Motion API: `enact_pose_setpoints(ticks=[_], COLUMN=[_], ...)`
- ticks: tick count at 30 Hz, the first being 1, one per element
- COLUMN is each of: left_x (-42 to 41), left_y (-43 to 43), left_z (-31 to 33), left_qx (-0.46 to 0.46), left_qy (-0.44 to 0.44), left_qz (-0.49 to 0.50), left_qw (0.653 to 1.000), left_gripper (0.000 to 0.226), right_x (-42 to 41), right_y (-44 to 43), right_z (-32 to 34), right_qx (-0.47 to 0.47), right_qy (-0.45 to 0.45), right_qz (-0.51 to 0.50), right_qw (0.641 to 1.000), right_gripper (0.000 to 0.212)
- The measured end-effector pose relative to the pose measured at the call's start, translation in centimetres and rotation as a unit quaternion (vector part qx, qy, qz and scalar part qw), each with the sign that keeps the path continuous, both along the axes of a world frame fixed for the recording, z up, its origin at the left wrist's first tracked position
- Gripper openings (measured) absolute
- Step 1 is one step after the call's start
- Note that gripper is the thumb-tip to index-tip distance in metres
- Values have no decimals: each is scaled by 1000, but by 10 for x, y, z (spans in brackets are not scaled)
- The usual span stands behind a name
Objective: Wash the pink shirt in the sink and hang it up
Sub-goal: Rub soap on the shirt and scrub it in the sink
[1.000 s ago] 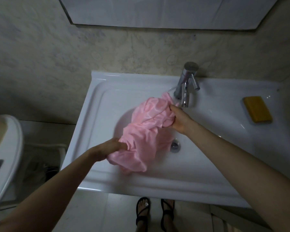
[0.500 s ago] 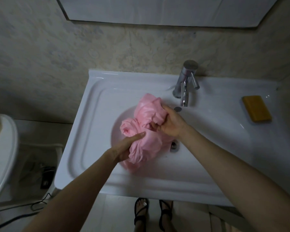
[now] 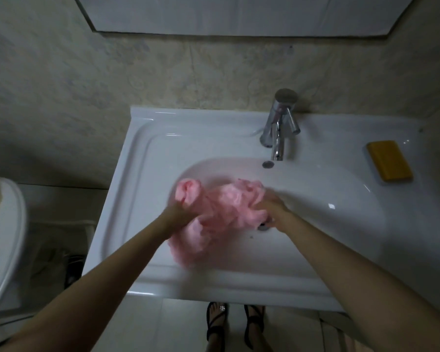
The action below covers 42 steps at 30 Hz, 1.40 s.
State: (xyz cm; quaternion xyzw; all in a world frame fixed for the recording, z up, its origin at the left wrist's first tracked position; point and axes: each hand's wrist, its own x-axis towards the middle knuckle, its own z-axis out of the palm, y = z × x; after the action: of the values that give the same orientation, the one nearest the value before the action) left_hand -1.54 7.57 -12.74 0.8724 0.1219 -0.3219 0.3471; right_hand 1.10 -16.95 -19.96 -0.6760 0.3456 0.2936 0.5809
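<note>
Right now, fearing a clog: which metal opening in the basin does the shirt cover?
The drain by the right hand, partly under the pink shirt; the overflow hole below the faucet is bare.

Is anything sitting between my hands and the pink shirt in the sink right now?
Nothing visible. The left hand and the right hand both grip the pink shirt directly, down in the sink. The faucet stands behind it and the soap bar lies off to the right, both clear of it.
</note>
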Motion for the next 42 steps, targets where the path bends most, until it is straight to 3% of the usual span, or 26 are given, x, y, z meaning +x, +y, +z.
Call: enact_pose_setpoints(ticks=[1, 3, 4, 6, 8, 11, 13, 15, 17, 20, 23, 26, 27, 29, 31, 32, 33, 35, 37, 38, 40, 42], left_x=[-2, -10, -15, -21, -27, -41, -38, -33, -31, -37, -34, -28, -25, -19, -21, -21, -21, -19, -19, -23, -21, -15], left_y=[-7, -22, -24, -21, -15, -14, -20, -25, -31, -35, -36, -29, -28, -30, -33, -31, -30, -34, -36, -37, -33, -30], left_z=[-5, -13, -17, -35, -46, -72, -81, -85, -86, -98, -113, -121, -125, -121, -111, -113, -111, -104, -114, -121, -136, -146], left_qx=[77, 123, 148, 203, 222, 161, 140, 120, 122, 130, 119, 135, 133, 113, 108, 106, 120, 135, 107, 99, 123, 125], left_qy=[-40, -49, -57, -187, -189, -17, -6, -9, -6, 56, 4, -55, -52, -21, 8, 31, 73, 86, 31, -30, -85, -88], left_qz=[-63, -166, -253, -393, -453, -428, -416, -406, -378, -358, -401, -419, -420, -387, -335, -262, -214, -263, -322, -390, -455, -433], left_qw=[994, 977, 954, 877, 842, 889, 899, 906, 917, 923, 908, 896, 896, 915, 936, 959, 967, 951, 940, 915, 878, 888], left_gripper=[77, 91, 94, 80, 77, 79, 75, 72, 66, 57, 66, 66, 66, 72, 72, 67, 66, 70, 66, 69, 72, 73], right_x=[-4, -7, -6, 2, 2, -1, 1, 3, -18, -72, -51, -2, 7, 7, -10, -22, -35, -51, -42, -30, -3, 11], right_y=[6, 23, 30, 45, 56, 65, 65, 64, 71, 89, 91, 85, 84, 81, 83, 85, 86, 90, 86, 82, 73, 71], right_z=[-10, -24, -28, -36, -55, -76, -70, -56, -32, -23, -69, -104, -107, -90, -60, -52, -49, -53, -77, -87, -106, -104], right_qx=[-14, -84, -133, -181, -196, -179, -54, -11, -76, -202, -320, -398, -393, -268, -87, -61, -71, -168, -295, -347, -428, -460], right_qy=[11, -8, -20, -57, -128, -147, -97, -64, -100, -184, -208, -230, -251, -266, -219, -199, -203, -233, -271, -269, -243, -208], right_qz=[-14, -46, -33, 21, 89, 166, 165, 175, 220, 292, 325, 297, 275, 228, 208, 232, 269, 312, 345, 357, 329, 264], right_qw=[1000, 995, 990, 982, 968, 959, 980, 982, 967, 917, 865, 837, 841, 898, 949, 950, 939, 906, 849, 824, 806, 821], right_gripper=[57, 90, 97, 103, 112, 108, 81, 56, 51, 46, 43, 28, 23, 19, 39, 47, 47, 34, 22, 22, 27, 31])
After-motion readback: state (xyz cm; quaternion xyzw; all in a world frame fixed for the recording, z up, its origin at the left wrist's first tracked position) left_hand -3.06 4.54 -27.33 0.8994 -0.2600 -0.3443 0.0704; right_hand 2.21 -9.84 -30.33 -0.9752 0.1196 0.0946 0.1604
